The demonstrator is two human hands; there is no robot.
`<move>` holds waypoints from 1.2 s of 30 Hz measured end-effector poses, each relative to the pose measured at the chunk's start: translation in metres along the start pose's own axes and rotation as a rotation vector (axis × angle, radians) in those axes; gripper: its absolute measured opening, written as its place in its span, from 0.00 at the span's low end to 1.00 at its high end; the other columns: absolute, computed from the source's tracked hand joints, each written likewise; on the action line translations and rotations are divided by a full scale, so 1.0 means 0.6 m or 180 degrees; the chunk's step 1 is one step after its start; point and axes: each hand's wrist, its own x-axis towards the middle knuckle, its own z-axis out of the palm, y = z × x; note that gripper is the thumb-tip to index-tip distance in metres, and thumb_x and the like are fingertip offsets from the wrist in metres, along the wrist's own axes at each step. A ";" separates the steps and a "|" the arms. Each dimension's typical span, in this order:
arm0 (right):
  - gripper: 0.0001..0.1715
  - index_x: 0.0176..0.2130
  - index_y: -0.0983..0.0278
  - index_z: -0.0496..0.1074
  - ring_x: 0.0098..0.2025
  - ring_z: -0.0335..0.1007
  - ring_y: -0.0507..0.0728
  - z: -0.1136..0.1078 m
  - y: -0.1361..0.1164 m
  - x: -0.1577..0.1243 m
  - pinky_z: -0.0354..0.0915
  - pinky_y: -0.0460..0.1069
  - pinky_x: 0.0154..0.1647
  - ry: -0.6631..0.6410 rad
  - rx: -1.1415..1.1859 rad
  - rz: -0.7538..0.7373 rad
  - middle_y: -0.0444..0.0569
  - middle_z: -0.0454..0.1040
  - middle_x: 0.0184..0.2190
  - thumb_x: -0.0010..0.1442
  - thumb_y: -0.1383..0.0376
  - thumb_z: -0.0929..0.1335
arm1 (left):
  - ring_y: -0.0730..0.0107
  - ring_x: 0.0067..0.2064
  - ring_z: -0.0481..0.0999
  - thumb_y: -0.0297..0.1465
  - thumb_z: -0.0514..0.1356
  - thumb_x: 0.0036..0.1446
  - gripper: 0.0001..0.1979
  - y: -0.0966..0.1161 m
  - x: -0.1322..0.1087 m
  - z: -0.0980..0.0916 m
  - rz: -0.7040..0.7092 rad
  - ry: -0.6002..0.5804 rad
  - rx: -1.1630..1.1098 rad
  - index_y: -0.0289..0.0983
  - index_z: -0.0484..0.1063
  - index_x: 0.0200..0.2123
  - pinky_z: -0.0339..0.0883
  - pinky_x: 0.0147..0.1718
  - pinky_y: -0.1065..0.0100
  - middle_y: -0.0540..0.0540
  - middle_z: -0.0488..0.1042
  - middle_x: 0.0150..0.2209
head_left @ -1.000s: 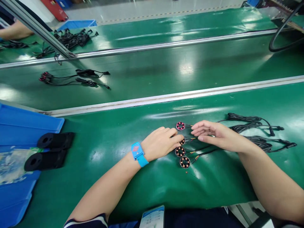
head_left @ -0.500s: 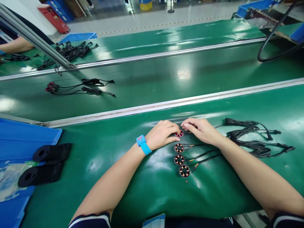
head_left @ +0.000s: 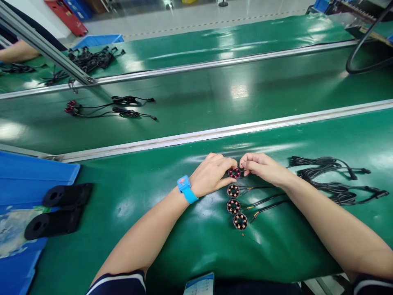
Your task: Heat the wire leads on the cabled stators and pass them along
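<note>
My left hand (head_left: 211, 175), with a blue band on the wrist, grips a red motor stator (head_left: 234, 172) between thumb and fingers at the top of a column of stators. Just to its right, my right hand (head_left: 260, 167) is closed in a pinch on the stator's lead wires (head_left: 245, 172). Below lie three copper-wound stators, the upper one (head_left: 233, 191), the middle one (head_left: 233, 206) and the lower one (head_left: 240, 221). Their leads run right, partly under my right forearm, to bundled black cables (head_left: 322, 180).
Two black brackets (head_left: 58, 209) lie at the left by a blue bin (head_left: 61, 170). Beyond the metal rail (head_left: 190, 137), red stators (head_left: 73, 107) with black cables lie on a green belt. A cable pile (head_left: 92, 61) and another person's arm (head_left: 20, 51) are at far left.
My right fingers have closed into a pinch beside the red stator, and my left fingers have shifted to its edge, exposing more of it. The stators beyond the rail have moved right.
</note>
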 end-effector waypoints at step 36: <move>0.15 0.42 0.64 0.75 0.44 0.75 0.58 -0.032 -0.010 -0.020 0.68 0.54 0.50 0.0718 -0.0167 -0.0535 0.50 0.78 0.39 0.59 0.57 0.70 | 0.70 0.40 0.70 0.24 0.60 0.58 0.03 -0.231 -0.097 -0.107 -0.2938 0.3980 -0.1061 0.35 0.68 0.35 0.64 0.47 0.66 0.49 0.71 0.36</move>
